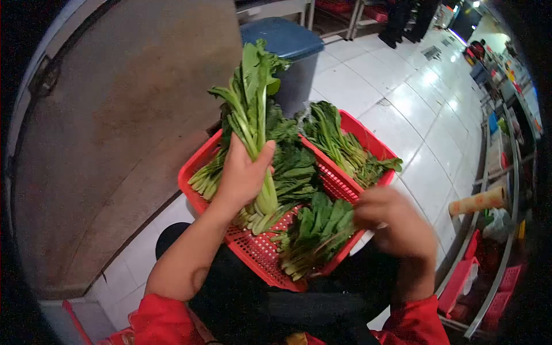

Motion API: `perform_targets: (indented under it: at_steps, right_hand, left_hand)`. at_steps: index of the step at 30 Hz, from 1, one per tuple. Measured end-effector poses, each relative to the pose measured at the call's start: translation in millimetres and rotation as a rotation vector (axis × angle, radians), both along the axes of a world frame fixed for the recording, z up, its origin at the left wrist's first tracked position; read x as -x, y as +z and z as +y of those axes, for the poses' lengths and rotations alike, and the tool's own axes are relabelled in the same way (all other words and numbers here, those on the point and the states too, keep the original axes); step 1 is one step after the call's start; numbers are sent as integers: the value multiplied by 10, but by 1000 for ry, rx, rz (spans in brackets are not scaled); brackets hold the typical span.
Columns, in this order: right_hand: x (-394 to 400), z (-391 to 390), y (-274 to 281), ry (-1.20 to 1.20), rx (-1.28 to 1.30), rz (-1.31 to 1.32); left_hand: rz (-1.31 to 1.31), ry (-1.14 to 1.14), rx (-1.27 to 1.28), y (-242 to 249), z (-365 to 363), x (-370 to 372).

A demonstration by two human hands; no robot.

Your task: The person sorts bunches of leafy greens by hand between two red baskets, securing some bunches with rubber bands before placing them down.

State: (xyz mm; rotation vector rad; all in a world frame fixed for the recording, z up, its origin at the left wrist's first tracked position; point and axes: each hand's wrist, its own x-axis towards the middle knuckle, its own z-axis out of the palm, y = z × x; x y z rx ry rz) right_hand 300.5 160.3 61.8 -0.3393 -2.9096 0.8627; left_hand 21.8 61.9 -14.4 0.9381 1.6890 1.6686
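My left hand (242, 177) is closed around the stems of a bunch of leafy greens (250, 95), held upright with pale stalk ends down and leaves up. Below it is a red plastic basket (253, 259) between my knees, with more bundles of dark greens (296, 167) in it. My right hand (394, 221) is at the basket's right side, blurred by motion, its fingers seemingly curled. Whether it holds anything cannot be made out. Just left of it lies a bundle of broad-leafed greens (322, 224).
A second red basket (379, 138) with greens adjoins on the right. Behind stands a grey bin with a blue lid (282, 37). A brown panel (126, 126) rises at the left, metal shelving (506, 253) runs along the right, and a person's legs (405, 20) show far back.
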Motion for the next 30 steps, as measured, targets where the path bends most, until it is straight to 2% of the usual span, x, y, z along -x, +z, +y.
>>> perform_targets:
  at_steps: [1,2,3,5,6,9,10,11,12,14,16,18,19,21,22,26,28,30]
  right_hand:
    - [-166,149,-107,-151,-73,213]
    - [-320,345,-199,-397,100,168]
    - [-365,512,-166,-484,-44,158]
    - [-508,855,-336,-652,-50,158]
    - [-626,1088,-483,-721,-12,28]
    - [-712,1331,-986,-848,-134,75]
    - [-598,1232,-903,-849,-350,-78]
    - [-455,1087,-816,-880,-375,-81]
    - [-314,981,-790,-733,-375,106]
    - [65,606,-795,-472,-33,374]
    - [432,13,-552,-327,328,314]
    - [661,-380,-596,-182,344,284]
    - [737,-529,-669,-179,187,370]
    - [776,-570,-813,-224,194,315]
    - [770,-558,-796,-222,192,315]
    - [735,-505,-752,-154,299,288]
    - [716,-504,-812,-152,328,309]
    - [707,-494,-897,-164,591,377]
  left_hand:
    - [-34,-39,-37,-21,10,45]
    - [-58,-29,-74,29,11,42]
    - [-49,-19,-73,55,6,56]
    - [-96,-100,-106,91,-9,66]
    - [-79,-126,-114,99,-16,68]
    - [-76,-113,-125,113,-9,-12]
    - [-79,-86,-84,144,-11,-59]
    - [-77,-85,-90,129,-6,-92]
    - [-73,-106,-117,85,-1,-125]
    - [-38,-144,-131,36,-26,-194]
    - [4,-111,-149,-40,-11,-337]
    - [148,-94,-126,-214,-13,-394]
    - [148,-96,-126,-215,-25,-436]
    - [231,-78,-192,-198,-39,-503]
    - [207,-125,-103,-184,-69,-470]
    - [297,-75,-149,-185,-64,-442]
    - [424,-86,-51,-114,-110,-459]
    - [375,-86,-103,-110,-96,-474]
